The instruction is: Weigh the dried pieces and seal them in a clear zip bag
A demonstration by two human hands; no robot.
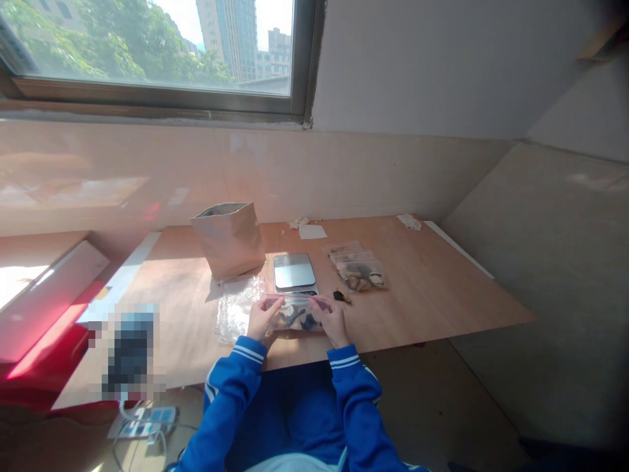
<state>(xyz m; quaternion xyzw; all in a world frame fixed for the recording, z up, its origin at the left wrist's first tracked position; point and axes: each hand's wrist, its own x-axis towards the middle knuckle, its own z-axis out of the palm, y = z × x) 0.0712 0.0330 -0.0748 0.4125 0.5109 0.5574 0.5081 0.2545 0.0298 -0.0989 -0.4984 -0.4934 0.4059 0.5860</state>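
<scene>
A clear zip bag [296,320] with dark and brown dried pieces inside is held at the table's near edge. My left hand [263,317] pinches the left end of its red-lined top strip. At the right end, my right hand [333,320] grips the same strip between thumb and fingers. Just beyond the bag stands a kitchen scale [293,271] with a bare silver plate. Right of my right hand lies a loose dark dried piece [341,297]. Flat, clear plastic bags [239,305] lie beside my left hand.
A brown paper bag [230,242] stands upright at the back left. Filled zip bags [361,270] overlap right of the scale. White paper [313,231] and scraps [409,221] lie by the wall. A power strip [150,423] with cables sits below the table's left edge.
</scene>
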